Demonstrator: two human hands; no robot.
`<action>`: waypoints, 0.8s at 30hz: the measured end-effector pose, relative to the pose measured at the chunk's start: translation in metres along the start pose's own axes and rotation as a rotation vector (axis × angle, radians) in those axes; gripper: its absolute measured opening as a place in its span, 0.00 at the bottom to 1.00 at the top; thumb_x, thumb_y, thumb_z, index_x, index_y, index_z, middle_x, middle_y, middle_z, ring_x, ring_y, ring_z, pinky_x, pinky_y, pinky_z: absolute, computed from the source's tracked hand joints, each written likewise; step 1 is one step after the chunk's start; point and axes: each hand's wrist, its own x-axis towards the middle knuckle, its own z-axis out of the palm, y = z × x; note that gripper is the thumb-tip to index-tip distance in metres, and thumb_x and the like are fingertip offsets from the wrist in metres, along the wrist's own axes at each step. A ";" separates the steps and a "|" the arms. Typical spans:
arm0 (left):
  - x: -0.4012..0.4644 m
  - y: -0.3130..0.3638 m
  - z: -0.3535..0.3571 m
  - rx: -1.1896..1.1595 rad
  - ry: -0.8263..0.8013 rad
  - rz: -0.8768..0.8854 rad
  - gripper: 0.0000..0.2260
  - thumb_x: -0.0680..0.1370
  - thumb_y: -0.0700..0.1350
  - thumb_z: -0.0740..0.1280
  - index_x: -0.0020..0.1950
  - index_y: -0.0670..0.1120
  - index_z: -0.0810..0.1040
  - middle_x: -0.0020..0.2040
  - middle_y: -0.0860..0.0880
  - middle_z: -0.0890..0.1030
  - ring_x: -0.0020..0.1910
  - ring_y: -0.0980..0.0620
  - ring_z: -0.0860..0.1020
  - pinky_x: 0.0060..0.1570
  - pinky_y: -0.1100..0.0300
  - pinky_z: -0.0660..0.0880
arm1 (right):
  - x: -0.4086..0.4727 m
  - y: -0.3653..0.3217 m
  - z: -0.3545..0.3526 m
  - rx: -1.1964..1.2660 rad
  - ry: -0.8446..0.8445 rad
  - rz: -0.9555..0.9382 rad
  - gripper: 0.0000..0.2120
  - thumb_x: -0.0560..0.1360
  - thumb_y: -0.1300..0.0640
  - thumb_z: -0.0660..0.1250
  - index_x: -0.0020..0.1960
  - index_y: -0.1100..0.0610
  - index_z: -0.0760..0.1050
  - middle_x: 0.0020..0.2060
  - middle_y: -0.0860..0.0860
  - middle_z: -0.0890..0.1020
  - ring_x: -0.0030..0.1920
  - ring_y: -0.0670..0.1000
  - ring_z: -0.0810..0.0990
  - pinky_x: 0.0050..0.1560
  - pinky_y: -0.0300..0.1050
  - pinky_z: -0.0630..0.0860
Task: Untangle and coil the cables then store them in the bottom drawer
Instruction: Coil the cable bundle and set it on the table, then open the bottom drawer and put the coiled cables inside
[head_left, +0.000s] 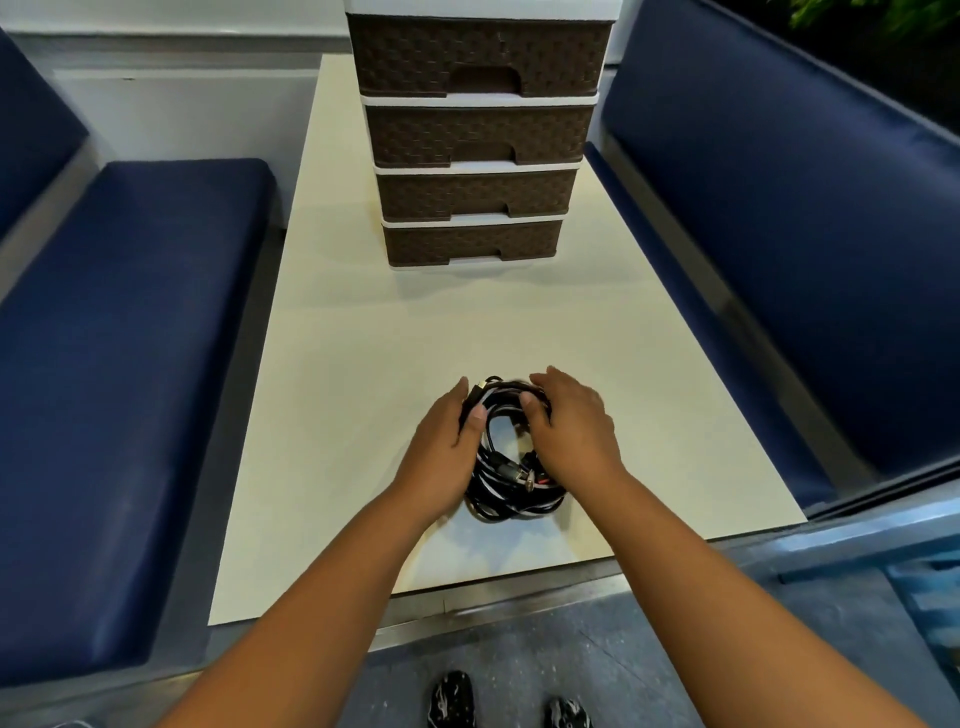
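Both hands closed around a bundle of black and white cables (511, 467), left hand (444, 447) gripping its left side, right hand (571, 426) curled over its top right. Bundle resting on a cream surface (332, 374), well short of a brown drawer unit (475, 140); bottom drawer (470, 243) shut.

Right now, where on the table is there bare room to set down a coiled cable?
Bare tabletop lies between the cable bundle and the drawer unit, and along both long edges by the blue benches. It is crowded near the front edge, where the left hand and right hand grip the bundle.
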 end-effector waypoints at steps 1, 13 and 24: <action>-0.001 0.000 0.004 0.007 -0.010 0.002 0.24 0.83 0.53 0.52 0.79 0.48 0.56 0.77 0.50 0.62 0.75 0.53 0.59 0.69 0.63 0.55 | -0.002 0.002 0.003 0.037 -0.020 0.002 0.18 0.81 0.47 0.57 0.68 0.51 0.71 0.67 0.50 0.74 0.66 0.57 0.71 0.62 0.58 0.71; 0.018 0.003 0.000 0.078 -0.094 -0.002 0.24 0.83 0.53 0.52 0.79 0.48 0.55 0.77 0.51 0.60 0.76 0.53 0.57 0.68 0.66 0.52 | 0.017 0.010 -0.015 0.115 -0.142 0.048 0.20 0.80 0.44 0.58 0.67 0.53 0.71 0.63 0.54 0.76 0.61 0.57 0.76 0.59 0.55 0.74; 0.094 0.134 -0.064 0.357 0.564 0.128 0.23 0.82 0.55 0.55 0.76 0.50 0.60 0.77 0.50 0.60 0.75 0.50 0.57 0.71 0.52 0.57 | 0.109 0.000 -0.072 0.853 -0.384 0.202 0.11 0.81 0.49 0.62 0.59 0.54 0.73 0.57 0.52 0.78 0.56 0.54 0.79 0.57 0.50 0.76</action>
